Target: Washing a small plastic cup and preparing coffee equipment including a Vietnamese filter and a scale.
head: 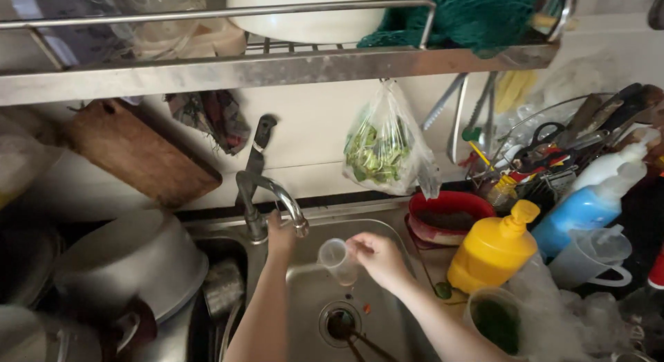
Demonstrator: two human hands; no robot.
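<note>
Head view: one clear cup (337, 259) in right hand (379, 258); left hand (280, 232) seemingly touching one faucet (266, 189).

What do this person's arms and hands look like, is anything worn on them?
Both forearms are bare as far as the picture shows: no sleeves, no gloves. The left hand and right hand show no ring, watch or bracelet that I can make out, though the picture is somewhat blurred. Fingers are slim, and nails are too small to judge.

The faucet (266, 196) stands behind the sink (387, 230), the drain (340, 323) below it. A cutting board (135, 151) leans left, pots (131, 258) beneath. A bag of greens (384, 147) hangs under the dish rack (263, 68). Squeeze bottles (494, 248) crowd the surface right of the sink.
</note>
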